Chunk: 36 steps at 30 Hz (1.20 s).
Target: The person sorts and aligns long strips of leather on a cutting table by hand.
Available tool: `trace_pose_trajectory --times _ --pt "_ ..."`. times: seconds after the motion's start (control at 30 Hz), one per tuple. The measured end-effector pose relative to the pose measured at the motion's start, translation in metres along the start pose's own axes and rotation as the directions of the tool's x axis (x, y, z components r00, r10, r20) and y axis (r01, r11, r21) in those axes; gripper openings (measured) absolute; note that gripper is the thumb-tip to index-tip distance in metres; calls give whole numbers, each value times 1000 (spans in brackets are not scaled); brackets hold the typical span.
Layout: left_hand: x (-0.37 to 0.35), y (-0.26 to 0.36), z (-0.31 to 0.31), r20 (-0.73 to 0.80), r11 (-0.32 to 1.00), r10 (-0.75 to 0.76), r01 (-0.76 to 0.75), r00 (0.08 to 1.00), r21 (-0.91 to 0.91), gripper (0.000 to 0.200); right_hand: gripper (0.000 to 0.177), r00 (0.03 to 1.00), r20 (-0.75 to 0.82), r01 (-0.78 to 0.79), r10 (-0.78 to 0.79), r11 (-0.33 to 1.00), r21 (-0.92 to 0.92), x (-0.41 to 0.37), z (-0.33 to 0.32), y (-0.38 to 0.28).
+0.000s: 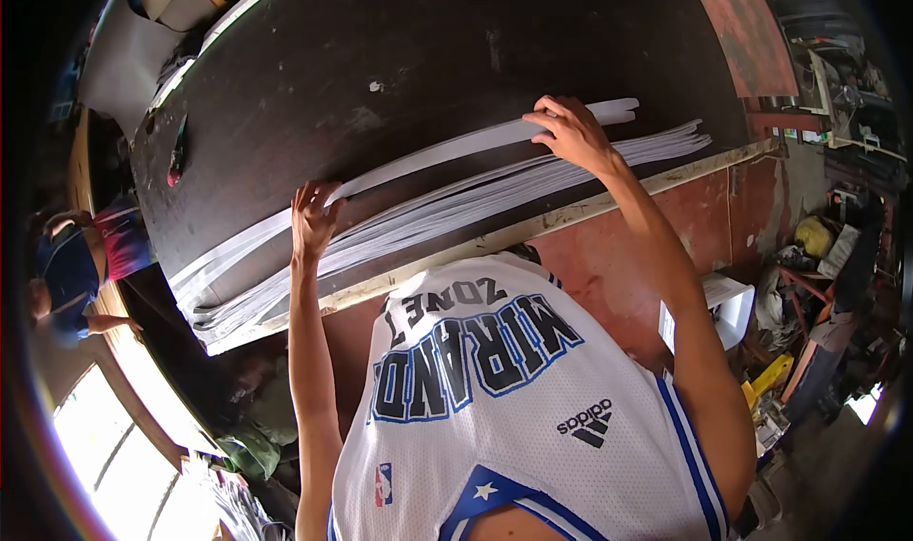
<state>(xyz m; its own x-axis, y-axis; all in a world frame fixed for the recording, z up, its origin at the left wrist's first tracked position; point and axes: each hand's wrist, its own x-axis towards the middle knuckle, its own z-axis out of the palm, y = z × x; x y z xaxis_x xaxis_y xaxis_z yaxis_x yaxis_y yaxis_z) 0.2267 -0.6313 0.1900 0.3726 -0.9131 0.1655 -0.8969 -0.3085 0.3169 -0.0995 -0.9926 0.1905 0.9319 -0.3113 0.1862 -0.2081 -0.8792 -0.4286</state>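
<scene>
A long white flat strip (437,149) stretches slantwise over the dark tabletop. My left hand (314,222) is closed on it toward the left, thumb and fingers bent around its edge. Farther right, my right hand (573,134) pinches the same strip near its right end, where a second strip end shows beside it. Between the strip and my body lies a bundle of many similar white strips (495,187), stacked lengthwise along the table's near edge. The left ends of the strips fan out and overlap at the table's left corner.
The dark table (456,47) has a worn pale front edge (571,216). A small red-and-dark tool (178,151) lies at its left. A person (86,256) is off to the left. A white container (723,315) stands low by my right arm, with clutter (818,256) beyond.
</scene>
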Motion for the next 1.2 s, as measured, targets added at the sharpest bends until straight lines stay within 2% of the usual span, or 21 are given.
trace_pose_trajectory --times 0.3,0.5,0.6,0.7,0.77,0.87,0.97,1.03,1.1,1.2 --pt "-7 -3 -8 -2 998 -52 52 999 -31 35 26 999 -36 35 -33 999 31 -1 0 -3" --pt "-9 -7 -10 18 999 -34 35 999 -26 36 24 999 18 -28 27 999 25 0 -4 0" --pt "-13 -12 -11 12 999 -41 41 999 -27 36 20 999 -17 30 -29 998 48 -3 -6 5" --pt "-15 -14 -11 15 999 -50 50 999 -17 36 18 1000 -5 -17 18 996 82 -10 -6 7" --pt "-15 -12 -11 18 999 -48 48 999 -4 36 19 995 -8 -95 96 988 120 -15 -5 7" --pt "-14 -7 -13 14 999 -50 50 999 9 36 23 992 -6 -127 129 982 141 -18 -7 9" --pt "-13 -5 -13 9 999 -45 45 999 -11 37 22 980 45 -196 192 976 100 -19 -13 8" --pt "-14 -5 -12 3 996 -79 79 997 -46 36 21 984 13 -176 176 980 95 -19 -11 10" --pt "-14 -5 -11 0 997 -71 71 997 -28 36 23 991 -81 -105 109 993 43 -18 -10 11" --pt "-16 -6 -14 -8 998 -57 57 998 4 36 25 998 -41 -51 51 999 7 -16 -12 11"
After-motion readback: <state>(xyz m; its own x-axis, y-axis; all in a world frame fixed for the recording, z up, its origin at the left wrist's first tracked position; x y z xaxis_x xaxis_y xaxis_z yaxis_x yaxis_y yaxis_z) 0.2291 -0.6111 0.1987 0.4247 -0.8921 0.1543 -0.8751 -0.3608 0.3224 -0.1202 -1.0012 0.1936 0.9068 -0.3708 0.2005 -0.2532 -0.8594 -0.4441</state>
